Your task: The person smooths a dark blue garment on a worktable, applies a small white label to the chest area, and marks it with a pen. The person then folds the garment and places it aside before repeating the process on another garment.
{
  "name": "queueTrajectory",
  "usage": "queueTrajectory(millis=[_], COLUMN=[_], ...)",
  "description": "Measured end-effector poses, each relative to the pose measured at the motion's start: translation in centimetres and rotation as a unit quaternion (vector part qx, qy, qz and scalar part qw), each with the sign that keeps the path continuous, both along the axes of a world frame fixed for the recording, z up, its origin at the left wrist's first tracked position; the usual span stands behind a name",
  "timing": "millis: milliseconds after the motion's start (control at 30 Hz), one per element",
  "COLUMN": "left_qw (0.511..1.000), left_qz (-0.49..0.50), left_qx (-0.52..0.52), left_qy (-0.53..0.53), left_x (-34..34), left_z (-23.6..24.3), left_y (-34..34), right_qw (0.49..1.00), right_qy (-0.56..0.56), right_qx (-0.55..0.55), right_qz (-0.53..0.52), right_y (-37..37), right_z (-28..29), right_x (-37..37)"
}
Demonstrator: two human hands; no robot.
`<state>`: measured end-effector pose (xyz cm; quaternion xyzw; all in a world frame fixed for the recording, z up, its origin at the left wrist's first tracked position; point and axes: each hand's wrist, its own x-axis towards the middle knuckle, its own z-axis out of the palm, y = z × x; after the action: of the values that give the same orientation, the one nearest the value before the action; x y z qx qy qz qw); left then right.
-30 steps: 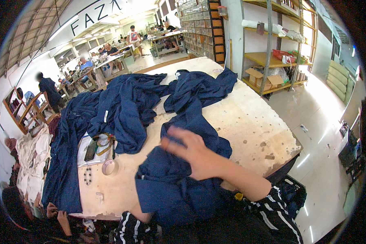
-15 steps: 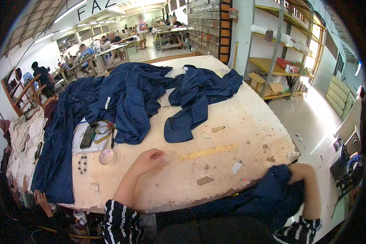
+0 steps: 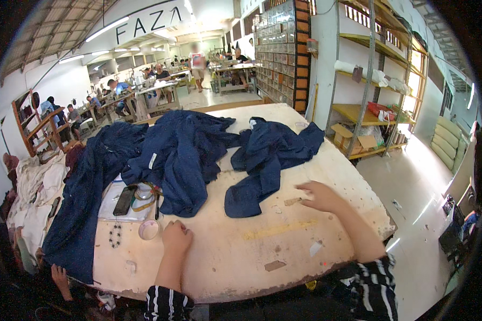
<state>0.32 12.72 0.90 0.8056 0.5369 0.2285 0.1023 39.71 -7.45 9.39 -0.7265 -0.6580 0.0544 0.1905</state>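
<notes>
My left hand (image 3: pixel 177 237) is over the near left part of the table, its fingers curled closed. It is beside a round pale tape roll (image 3: pixel 149 230); anything inside the fingers is hidden. My right hand (image 3: pixel 322 197) reaches over the right half of the table, fingers stretched toward the left, holding nothing. Nearest to it lies a crumpled navy garment (image 3: pixel 254 187) with one part hanging toward me. A larger navy garment (image 3: pixel 185 160) with a small white label lies left of that one.
The worn pale table (image 3: pixel 209 273) carries a phone (image 3: pixel 124 200), a measuring tape (image 3: pixel 143 205) and a beaded string (image 3: pixel 114 234). Navy cloth (image 3: pixel 77 235) drapes over its left side, where another person's hand (image 3: pixel 61 281) shows. Metal shelves (image 3: pixel 367 115) stand at the right.
My right hand has left the navy cloth at the near right edge and moved up over the table. That cloth no longer shows there. My left hand has shifted slightly left, fingers curling. The view has tilted up.
</notes>
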Motion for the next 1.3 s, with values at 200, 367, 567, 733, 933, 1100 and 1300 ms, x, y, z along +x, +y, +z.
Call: queueTrajectory(millis=[200,367,567,733,933,1100,1300], left_qw=[0.988,0.979,0.989,0.987,0.956,0.951,0.828], left_qz=[0.028,0.015,-0.039,-0.095,-0.247,-0.259,-0.553], left_qx=[0.142,0.193,0.079,0.04,0.096,-0.001,0.002], left_qy=[-0.051,-0.071,-0.121,-0.126,-0.125,0.171,0.089], left_x=[-3.1,-3.1,-1.6,-0.2,1.8,2.5,6.2], left_z=[-3.0,-4.2,-1.4,-0.9,-0.7,-0.5,2.4], left_y=[3.3,4.4,2.3,1.2,-2.1,-4.0,-16.3], right_qw=[0.995,0.958,0.958,0.982,0.956,0.961,0.975], right_qy=[-0.096,-0.067,0.095,-0.163,0.068,-0.194,-0.002], right_qx=[0.004,-0.073,0.093,-0.092,0.04,0.146,-0.044], right_qz=[0.038,0.27,0.253,-0.004,0.281,-0.135,-0.218], right_y=[17.3,10.2,9.5,10.5,-0.6,-3.8,-1.9], right_z=[-10.0,-5.4,-2.2,-7.5,-4.5,-5.0,-5.7], right_x=[-3.9,-19.0,-15.7,-10.4,-16.8,-12.6,-1.6])
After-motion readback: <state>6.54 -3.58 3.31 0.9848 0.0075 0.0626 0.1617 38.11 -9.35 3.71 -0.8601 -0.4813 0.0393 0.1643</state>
